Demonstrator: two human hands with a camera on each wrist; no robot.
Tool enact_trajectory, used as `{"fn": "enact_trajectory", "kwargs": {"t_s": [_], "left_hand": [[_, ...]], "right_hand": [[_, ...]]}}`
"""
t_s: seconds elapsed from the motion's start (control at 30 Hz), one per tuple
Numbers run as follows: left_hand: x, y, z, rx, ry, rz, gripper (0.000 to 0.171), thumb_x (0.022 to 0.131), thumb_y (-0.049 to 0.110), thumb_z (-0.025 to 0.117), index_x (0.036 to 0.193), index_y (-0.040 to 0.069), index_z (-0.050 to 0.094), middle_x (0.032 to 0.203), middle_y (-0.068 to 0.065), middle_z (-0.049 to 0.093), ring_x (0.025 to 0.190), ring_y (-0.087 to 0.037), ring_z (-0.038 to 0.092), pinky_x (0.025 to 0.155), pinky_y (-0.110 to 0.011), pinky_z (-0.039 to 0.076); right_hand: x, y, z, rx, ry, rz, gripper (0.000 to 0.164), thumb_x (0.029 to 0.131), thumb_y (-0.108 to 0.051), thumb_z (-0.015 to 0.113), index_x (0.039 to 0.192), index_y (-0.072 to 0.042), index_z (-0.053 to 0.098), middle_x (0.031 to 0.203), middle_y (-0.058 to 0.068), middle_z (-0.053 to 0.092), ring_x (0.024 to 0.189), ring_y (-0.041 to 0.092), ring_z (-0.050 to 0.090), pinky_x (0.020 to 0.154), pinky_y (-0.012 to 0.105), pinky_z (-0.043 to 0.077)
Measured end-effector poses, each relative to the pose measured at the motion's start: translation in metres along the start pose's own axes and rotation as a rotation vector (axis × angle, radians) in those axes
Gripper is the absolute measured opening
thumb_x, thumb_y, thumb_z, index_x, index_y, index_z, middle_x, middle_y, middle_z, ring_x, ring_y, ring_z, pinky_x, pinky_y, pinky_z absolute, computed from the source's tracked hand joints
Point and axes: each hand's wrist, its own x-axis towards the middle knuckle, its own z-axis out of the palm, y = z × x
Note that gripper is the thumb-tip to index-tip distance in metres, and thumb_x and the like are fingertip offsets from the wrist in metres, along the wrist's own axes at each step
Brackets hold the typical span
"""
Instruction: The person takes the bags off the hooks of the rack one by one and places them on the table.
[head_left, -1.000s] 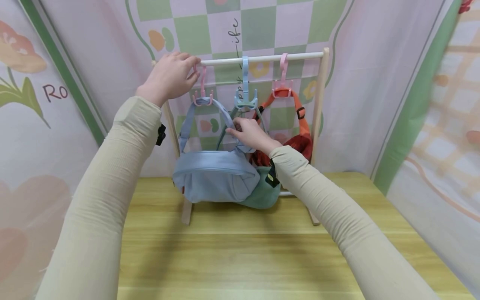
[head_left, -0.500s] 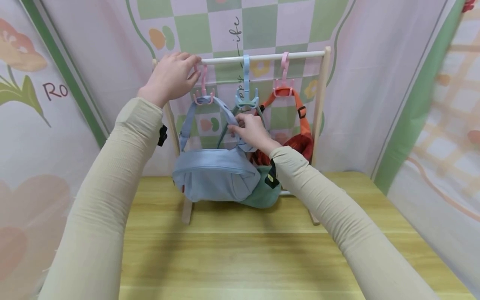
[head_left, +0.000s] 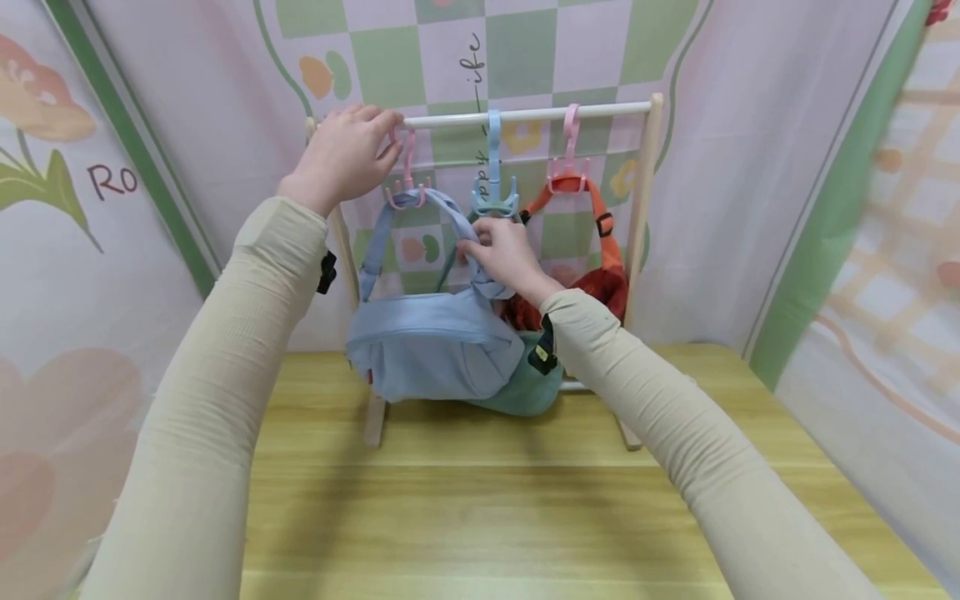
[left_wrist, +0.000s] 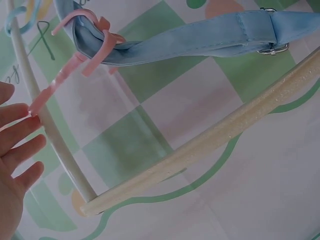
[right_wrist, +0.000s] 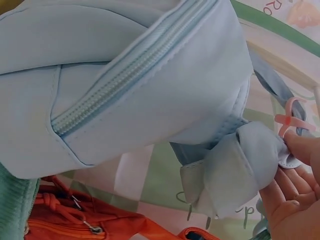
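Hangers [head_left: 494,158]: three; bags [head_left: 423,354]: three; right hand [head_left: 512,254] pinching one strap [head_left: 452,210].

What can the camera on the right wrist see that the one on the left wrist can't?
Only the right wrist view: the body of the light-blue bag with its zipper, an orange-red bag, some green fabric and the right hand.

Only the left wrist view: the left hand and a metal buckle.

Both: a pink hook, the light-blue strap and the checked cloth behind.
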Motion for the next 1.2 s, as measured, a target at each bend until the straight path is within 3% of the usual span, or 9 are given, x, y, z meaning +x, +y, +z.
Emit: {"fn": "enact_trajectory", "kwargs": {"t_s": [0.43,0.93,1.2], "left_hand": [[0.000,0.000,0.003,-0.014,0.026,-0.001,0.043,0.100,0.026,0.038,0.137,0.006,0.046,0.130,-0.018,0.056,0.117,-0.038,0.050,0.102,-0.055,0.037],[-0.001,-0.001,0.003,-0.012,0.031,0.002,0.043,0.100,0.025,0.037,0.137,0.005,0.045,0.132,-0.018,0.054,0.121,-0.038,0.049,0.104,-0.055,0.036],[0.000,-0.001,0.003,-0.005,0.028,-0.003,0.043,0.100,0.026,0.037,0.137,0.006,0.045,0.133,-0.017,0.054,0.123,-0.038,0.048,0.104,-0.055,0.035]], "right_hand": [[0.004,-0.011,-0.007,0.063,0.044,0.038,0.014,0.092,-0.026,0.063,0.092,-0.013,0.068,0.086,0.005,0.074,0.081,0.014,0.067,0.070,0.029,0.050],[0.011,-0.024,-0.015,0.084,0.079,0.015,0.016,0.092,-0.024,0.063,0.095,-0.009,0.068,0.088,0.005,0.074,0.087,0.014,0.069,0.072,0.028,0.051],[0.015,-0.031,-0.018,0.095,0.098,0.005,0.017,0.092,-0.024,0.064,0.097,-0.008,0.068,0.088,0.006,0.074,0.081,0.014,0.067,0.069,0.026,0.050]]}}
